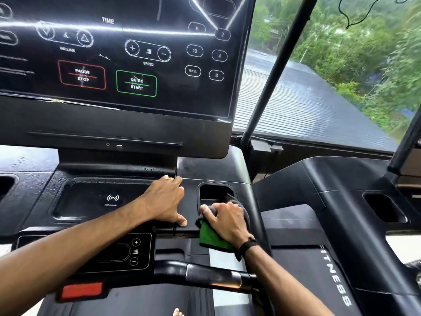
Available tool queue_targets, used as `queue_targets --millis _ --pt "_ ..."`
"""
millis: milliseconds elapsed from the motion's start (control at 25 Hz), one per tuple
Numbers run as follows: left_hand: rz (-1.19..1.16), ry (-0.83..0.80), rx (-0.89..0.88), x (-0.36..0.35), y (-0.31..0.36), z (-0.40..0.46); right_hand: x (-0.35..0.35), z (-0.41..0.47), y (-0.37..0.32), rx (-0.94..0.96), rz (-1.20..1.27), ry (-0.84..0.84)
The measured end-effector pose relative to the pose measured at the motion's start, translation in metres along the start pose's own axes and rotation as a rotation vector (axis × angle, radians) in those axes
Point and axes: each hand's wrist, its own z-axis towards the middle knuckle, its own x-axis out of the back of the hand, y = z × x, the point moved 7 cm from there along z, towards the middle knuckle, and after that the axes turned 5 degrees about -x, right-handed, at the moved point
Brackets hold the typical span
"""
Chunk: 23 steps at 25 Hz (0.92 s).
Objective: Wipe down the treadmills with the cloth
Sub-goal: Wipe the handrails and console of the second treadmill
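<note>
Nearest: red safety tab (pixel 82 290) at the near edge of the treadmill console, left of a black crossbar with a chrome grip section (pixel 213 278). Above them a small speed pad (pixel 135 251) with plus and minus keys. None of these is touched.

Mid-console. Right hand (pixel 227 221) is clamped over the cloth (pixel 210 238), fingers curled round a grey bunched part, a green flap hanging out below toward the near edge. The bunch sits at the near lip of the right cup recess (pixel 216 193), likely so the wad can be pushed down into the pocket and dragged round its walls. A dark band shows at that wrist.

Left hand (pixel 166 200) lies flat on the console surface just left of the recess, fingers spread and holding nothing, thumb at the near ridge. Reads as a brace: weight leaning forward while the other arm works. The hands are near each other but not touching.

Left of that hand, the charging tray (pixel 100 199) with a wireless symbol; droplets on its surround suggest the area is damp, though I cannot tell from what.

Farther: the display panel (pixel 118 55) with pause/stop and quick-start boxes, showing streaks. To the right, a second treadmill (pixel 337 201), apparently not yet attended to.

Farthest: window, grey roof (pixel 296 106), green trees.
</note>
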Motion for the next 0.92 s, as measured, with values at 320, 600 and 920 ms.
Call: queue_targets --millis 320,600,920 --pt "-0.085 0.058 -0.047 -0.014 -0.008 -0.016 0.046 -0.014 0.058 0.050 0.524 0.259" --pt "-0.450 0.047 -0.008 -0.011 -0.026 -0.021 -0.020 -0.029 -0.001 0.365 -0.097 0.201" --pt "-0.623 0.162 0.091 -0.008 -0.028 -0.012 -0.025 -0.030 -0.062 0.321 -0.171 0.283"
